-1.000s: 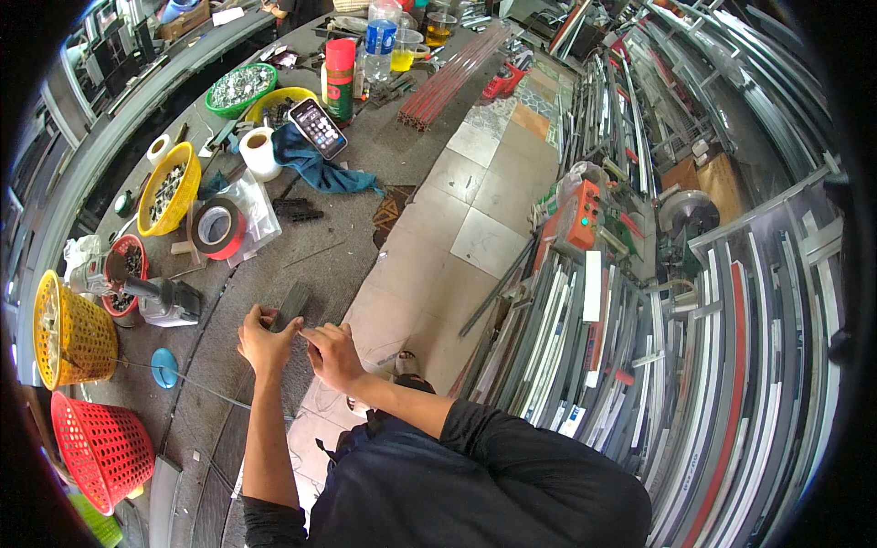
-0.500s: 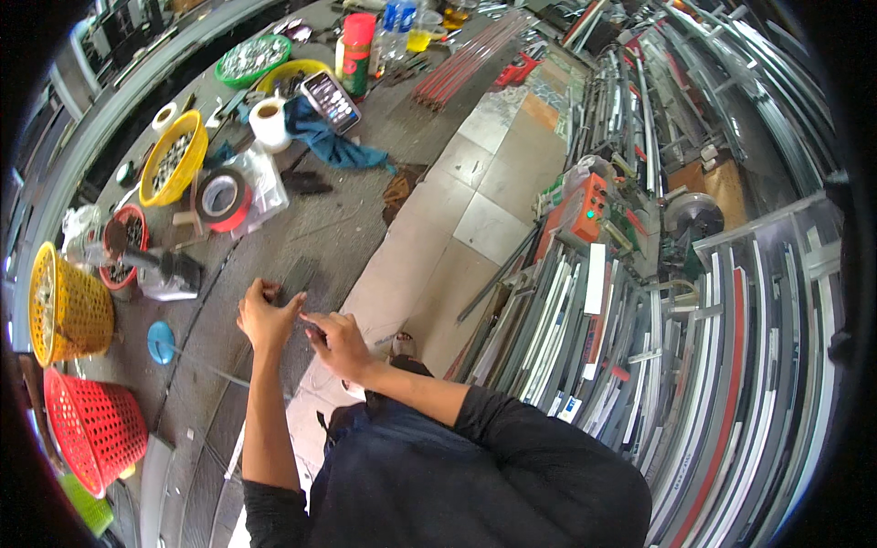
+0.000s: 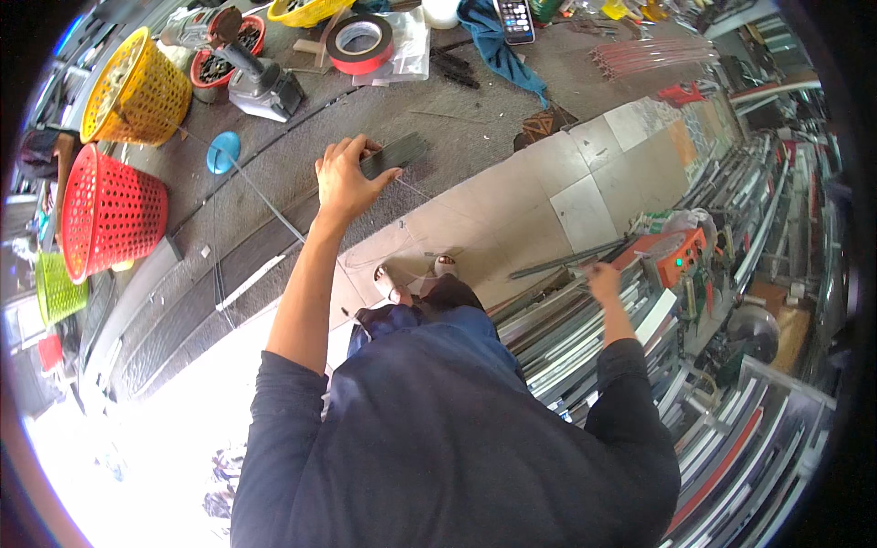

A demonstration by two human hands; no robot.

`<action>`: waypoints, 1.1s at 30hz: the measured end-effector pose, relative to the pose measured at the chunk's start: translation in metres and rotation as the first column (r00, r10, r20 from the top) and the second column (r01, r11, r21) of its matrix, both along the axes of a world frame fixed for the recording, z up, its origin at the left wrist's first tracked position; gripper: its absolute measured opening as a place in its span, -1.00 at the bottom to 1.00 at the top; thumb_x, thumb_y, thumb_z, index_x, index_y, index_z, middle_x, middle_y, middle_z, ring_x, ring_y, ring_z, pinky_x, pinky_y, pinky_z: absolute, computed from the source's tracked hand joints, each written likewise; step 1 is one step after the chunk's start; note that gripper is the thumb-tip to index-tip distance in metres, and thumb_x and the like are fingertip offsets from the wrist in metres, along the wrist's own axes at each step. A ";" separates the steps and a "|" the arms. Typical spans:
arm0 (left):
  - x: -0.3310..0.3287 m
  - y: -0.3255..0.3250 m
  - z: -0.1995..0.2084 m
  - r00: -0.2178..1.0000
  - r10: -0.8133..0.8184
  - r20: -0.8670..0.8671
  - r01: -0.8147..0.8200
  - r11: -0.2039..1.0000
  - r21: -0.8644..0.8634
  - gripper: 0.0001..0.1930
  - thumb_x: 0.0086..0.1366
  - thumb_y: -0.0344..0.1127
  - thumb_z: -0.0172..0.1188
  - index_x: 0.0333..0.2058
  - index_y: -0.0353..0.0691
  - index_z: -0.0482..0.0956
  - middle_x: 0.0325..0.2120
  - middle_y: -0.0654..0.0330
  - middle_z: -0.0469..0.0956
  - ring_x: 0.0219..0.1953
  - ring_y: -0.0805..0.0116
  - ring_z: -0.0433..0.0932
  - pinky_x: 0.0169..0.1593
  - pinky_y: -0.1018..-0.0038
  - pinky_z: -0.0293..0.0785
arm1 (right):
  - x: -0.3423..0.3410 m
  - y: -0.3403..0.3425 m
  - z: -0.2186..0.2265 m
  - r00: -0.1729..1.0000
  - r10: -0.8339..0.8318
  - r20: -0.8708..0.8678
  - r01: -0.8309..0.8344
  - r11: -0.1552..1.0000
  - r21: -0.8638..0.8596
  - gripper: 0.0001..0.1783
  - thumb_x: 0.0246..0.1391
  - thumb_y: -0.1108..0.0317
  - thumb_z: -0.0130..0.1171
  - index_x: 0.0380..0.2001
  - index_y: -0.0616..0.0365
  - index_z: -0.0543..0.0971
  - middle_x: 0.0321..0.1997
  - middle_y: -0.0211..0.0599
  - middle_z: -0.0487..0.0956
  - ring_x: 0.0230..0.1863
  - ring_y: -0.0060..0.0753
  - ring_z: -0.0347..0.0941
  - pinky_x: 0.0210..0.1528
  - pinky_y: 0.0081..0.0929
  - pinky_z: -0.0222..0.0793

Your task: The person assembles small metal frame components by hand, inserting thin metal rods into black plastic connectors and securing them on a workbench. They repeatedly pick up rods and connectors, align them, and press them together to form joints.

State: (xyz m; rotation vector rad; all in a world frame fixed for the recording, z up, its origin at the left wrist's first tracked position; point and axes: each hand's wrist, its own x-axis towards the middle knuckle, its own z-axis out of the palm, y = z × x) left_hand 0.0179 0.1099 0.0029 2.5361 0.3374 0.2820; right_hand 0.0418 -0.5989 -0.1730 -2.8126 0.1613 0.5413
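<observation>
At the edge of the dark workbench point(image 3: 438, 137), my left hand point(image 3: 345, 183) grips a flat, dark grey-green piece point(image 3: 402, 153) between thumb and fingers. A thin pale strand point(image 3: 413, 189) runs from near that thumb toward the right and is lost to sight over the floor. My right hand point(image 3: 603, 281) is stretched far out to the right, above the stacked metal profiles. Its fingers look pinched together, but blur hides what they hold. A thin rod point(image 3: 265, 198) and a blue disc point(image 3: 223, 152) lie left of my left hand.
Beyond my left hand are a cordless drill point(image 3: 260, 82), a tape roll point(image 3: 359, 46), a blue cloth point(image 3: 498, 50) and a phone point(image 3: 515, 20). Yellow point(image 3: 137, 91) and red baskets point(image 3: 114, 212) stand at left. An orange machine point(image 3: 671, 256) and long profiles point(image 3: 594, 329) fill the right side.
My right hand has left my left hand and swung far right. My left hand stays at the bench with the flat piece. The view has shifted, bringing more floor and both feet into sight.
</observation>
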 end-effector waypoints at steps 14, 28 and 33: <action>-0.052 -0.054 0.028 0.950 0.136 0.281 -0.176 0.977 0.124 -0.39 0.19 -0.14 0.70 0.21 -0.07 0.74 0.26 0.05 0.61 0.37 -0.08 0.53 0.42 0.00 0.49 | 0.268 -0.072 -0.054 0.883 0.045 0.468 -0.167 0.961 0.222 -0.53 0.20 0.44 0.51 0.18 0.12 0.66 -0.09 -0.11 0.80 -0.01 0.07 0.78 0.07 -0.05 0.69; -0.304 -0.011 -0.052 0.364 0.900 0.240 -0.847 0.427 -0.318 -0.68 0.44 -0.33 0.48 0.12 -0.22 0.73 0.02 0.13 0.77 0.03 0.16 0.70 0.07 0.20 0.61 | -0.040 0.484 0.167 0.708 0.428 0.562 -0.674 0.171 0.719 -0.87 0.30 0.38 0.49 -0.19 0.20 0.77 -0.29 -0.26 0.74 -0.33 -0.30 0.66 -0.24 -0.32 0.57; -0.351 0.054 -0.121 0.060 0.998 -0.002 -0.797 0.047 -0.602 -0.20 0.37 -0.19 0.59 0.44 -0.39 0.41 0.39 -0.19 0.47 0.29 -0.03 0.56 0.32 0.09 0.53 | -0.073 0.560 0.180 0.736 0.446 0.509 -0.662 0.319 0.678 -0.80 0.24 0.31 0.57 -0.19 0.16 0.78 -0.33 -0.24 0.70 -0.32 -0.20 0.66 -0.17 -0.18 0.60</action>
